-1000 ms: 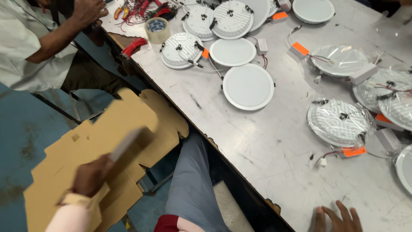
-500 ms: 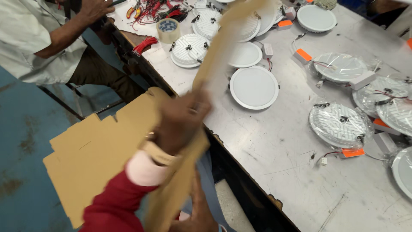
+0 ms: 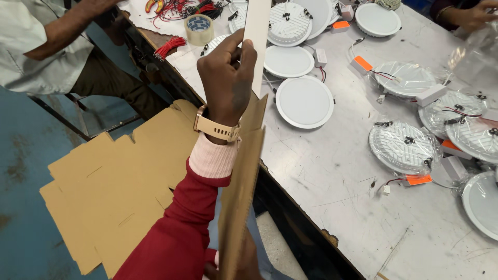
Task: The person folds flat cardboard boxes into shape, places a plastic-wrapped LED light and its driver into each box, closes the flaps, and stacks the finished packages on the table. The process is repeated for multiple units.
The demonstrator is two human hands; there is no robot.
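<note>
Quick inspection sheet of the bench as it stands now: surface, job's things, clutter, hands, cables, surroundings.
Surface: grey worktable, scratched and scuffed.
Job's things: flat cardboard sheet held edge-on, white face at the top, brown below.
Clutter: round white panel lights, some bagged in clear plastic; tape roll.
Hands: left hand grips the sheet's upper part; right hand holds its lower end, mostly hidden.
Cables: red wire bundles at the table's far end; thin leads with orange tags on the lights.
Surroundings: stacked flat cardboard on a blue floor; a seated co-worker at left.
</note>
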